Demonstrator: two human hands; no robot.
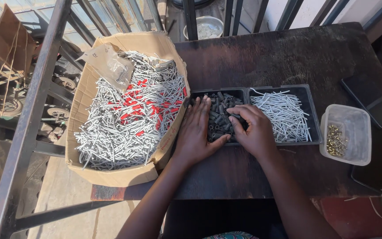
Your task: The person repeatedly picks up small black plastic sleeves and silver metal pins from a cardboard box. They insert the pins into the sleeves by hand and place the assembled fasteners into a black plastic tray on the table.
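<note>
A black two-part tray (308,90) lies on a dark wooden table (288,53). Its left compartment is full of short dark grey tubes (221,111); its right compartment holds thin silver wires (284,115). My left hand (196,130) rests flat on the tray's left edge, fingers spread over the tubes. My right hand (253,129) lies over the tubes too, fingers curled among them; whether it grips any is hidden.
A cardboard box (111,175) at the left holds many silver wires, some red-tipped, and a clear plastic bag (111,66). A clear plastic tub (348,132) with small brass pieces stands right of the tray. Metal railings and a bowl (204,27) lie beyond the table.
</note>
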